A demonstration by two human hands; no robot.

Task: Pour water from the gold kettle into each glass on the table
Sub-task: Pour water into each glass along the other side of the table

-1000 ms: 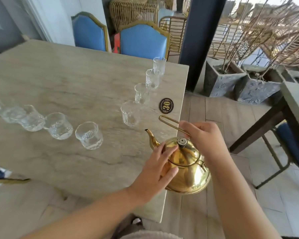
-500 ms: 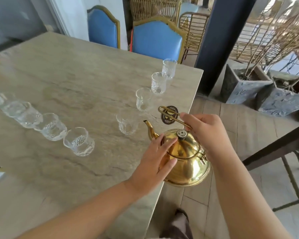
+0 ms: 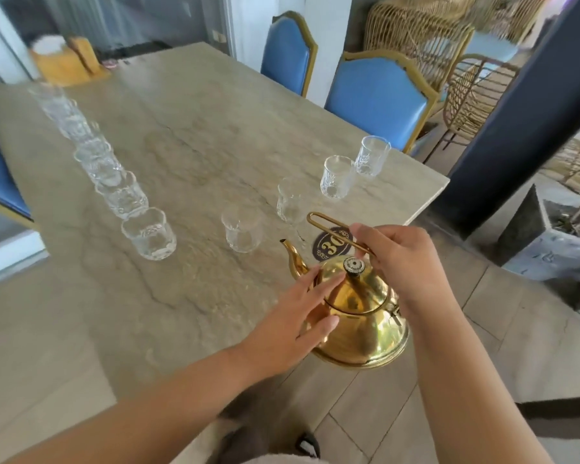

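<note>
Far glasses (image 3: 52, 105) in the left row are blurring together; the left hand (image 3: 288, 316) is covering the gold kettle (image 3: 365, 319)'s near-left side.

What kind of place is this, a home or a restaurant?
Probably a restaurant or café: a round marker reading 30 lies on the long table, matching blue chairs line it, and wicker chairs stand behind.

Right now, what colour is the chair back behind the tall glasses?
The chair back is blue with a gold frame; head view.
</note>
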